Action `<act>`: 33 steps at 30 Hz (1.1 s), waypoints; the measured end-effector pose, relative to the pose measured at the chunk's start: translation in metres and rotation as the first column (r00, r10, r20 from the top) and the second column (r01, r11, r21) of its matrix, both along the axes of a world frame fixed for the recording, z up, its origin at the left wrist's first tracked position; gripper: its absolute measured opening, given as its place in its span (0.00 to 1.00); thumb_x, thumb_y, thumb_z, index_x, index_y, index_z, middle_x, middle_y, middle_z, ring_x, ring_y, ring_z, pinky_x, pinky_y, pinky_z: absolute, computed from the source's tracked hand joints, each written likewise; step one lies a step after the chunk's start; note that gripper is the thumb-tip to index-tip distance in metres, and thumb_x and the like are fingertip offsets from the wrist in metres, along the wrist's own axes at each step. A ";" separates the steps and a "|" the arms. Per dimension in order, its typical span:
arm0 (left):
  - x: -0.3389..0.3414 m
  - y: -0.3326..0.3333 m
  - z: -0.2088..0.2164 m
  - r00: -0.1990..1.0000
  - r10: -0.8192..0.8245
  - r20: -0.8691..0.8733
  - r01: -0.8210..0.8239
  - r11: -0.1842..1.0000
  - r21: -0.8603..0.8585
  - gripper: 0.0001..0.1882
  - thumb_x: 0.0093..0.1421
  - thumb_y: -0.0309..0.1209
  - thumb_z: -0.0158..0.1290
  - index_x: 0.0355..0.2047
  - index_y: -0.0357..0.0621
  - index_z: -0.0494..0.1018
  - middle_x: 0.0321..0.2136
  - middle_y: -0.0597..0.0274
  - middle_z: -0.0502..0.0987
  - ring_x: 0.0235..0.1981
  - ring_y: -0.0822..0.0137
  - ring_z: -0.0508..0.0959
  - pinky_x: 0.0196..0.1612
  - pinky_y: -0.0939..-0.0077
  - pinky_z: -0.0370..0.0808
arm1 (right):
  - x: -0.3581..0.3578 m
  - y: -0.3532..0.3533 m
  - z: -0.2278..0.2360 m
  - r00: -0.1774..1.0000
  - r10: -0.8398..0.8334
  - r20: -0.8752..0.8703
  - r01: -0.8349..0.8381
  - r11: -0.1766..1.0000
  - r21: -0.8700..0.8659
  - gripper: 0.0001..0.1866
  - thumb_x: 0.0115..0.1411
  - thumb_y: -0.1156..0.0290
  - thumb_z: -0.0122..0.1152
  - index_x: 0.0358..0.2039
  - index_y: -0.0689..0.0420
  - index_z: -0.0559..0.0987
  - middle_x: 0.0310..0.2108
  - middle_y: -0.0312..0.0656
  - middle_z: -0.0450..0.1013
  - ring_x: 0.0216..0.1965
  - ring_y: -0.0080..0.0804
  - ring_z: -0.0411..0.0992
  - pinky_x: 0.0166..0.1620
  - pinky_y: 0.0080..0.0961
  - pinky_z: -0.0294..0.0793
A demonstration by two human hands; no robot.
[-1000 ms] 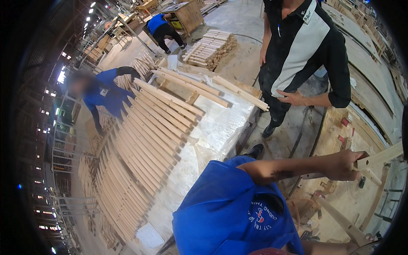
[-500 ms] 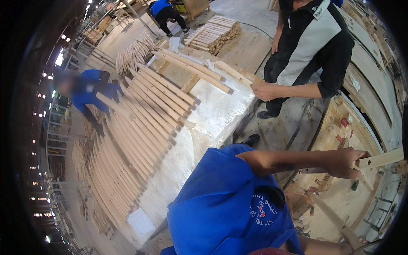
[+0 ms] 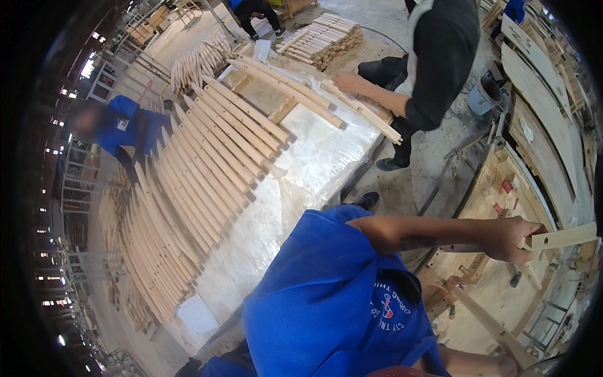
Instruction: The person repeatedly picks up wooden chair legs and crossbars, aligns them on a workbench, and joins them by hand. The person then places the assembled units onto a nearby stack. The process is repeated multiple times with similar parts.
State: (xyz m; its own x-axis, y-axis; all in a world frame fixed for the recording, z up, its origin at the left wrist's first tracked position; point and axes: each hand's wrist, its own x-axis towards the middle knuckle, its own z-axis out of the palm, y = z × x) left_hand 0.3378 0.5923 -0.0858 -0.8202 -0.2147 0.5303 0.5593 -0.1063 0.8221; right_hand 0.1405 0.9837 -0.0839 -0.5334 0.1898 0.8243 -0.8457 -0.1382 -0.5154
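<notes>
My left hand point(image 3: 514, 240), at the right end of a stretched-out arm, is closed around the end of a pale wooden bar point(image 3: 566, 237) with a round hole in it. Lower down, at the right edge of the picture, my right hand point(image 3: 506, 365) grips the near end of a wooden slat point(image 3: 491, 322); its fingers are partly hidden by the slat. Both pieces are over a plywood workbench point(image 3: 487, 298). A dark-headed tool point(image 3: 515, 278) lies on the bench between my hands, and red clamps point(image 3: 506, 186) sit farther along it.
Behind me a plastic-wrapped table point(image 3: 317, 166) bears rows of pointed pickets point(image 3: 207, 169) and a white sheet point(image 3: 196, 314). A co-worker in black point(image 3: 443, 63) handles wooden strips point(image 3: 364, 113) at its edge; another in blue point(image 3: 129, 129) stands beyond. A bucket point(image 3: 484, 96) stands on the floor.
The co-worker in black has bent over the table, and the strips there have shifted. The worker in blue has straightened and released a picket. My hands have barely moved.
</notes>
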 end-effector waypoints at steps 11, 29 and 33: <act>0.010 -0.008 0.005 0.998 0.049 0.028 -0.047 0.995 -0.092 0.24 0.58 0.30 0.52 0.54 0.34 0.65 0.41 0.47 0.79 0.41 0.61 0.81 0.46 0.68 0.74 | -0.005 -0.014 0.000 0.996 0.048 0.074 -0.038 0.990 -0.137 0.24 0.64 0.48 0.51 0.50 0.55 0.71 0.33 0.40 0.73 0.32 0.36 0.75 0.29 0.32 0.77; 0.024 -0.018 0.009 0.994 0.090 0.061 -0.081 0.988 -0.132 0.27 0.59 0.34 0.53 0.57 0.37 0.64 0.47 0.46 0.76 0.49 0.54 0.76 0.52 0.64 0.70 | -0.014 -0.040 0.003 0.996 0.073 0.059 -0.073 0.997 -0.008 0.28 0.60 0.49 0.53 0.54 0.54 0.67 0.36 0.43 0.71 0.34 0.38 0.72 0.33 0.34 0.75; 0.027 -0.021 0.010 0.995 0.087 0.049 -0.080 0.988 -0.131 0.26 0.59 0.33 0.54 0.56 0.35 0.65 0.45 0.46 0.77 0.45 0.57 0.78 0.49 0.67 0.72 | -0.015 -0.044 0.003 0.994 0.089 0.063 -0.089 0.996 -0.008 0.30 0.59 0.49 0.53 0.55 0.54 0.66 0.37 0.44 0.70 0.35 0.38 0.71 0.33 0.34 0.74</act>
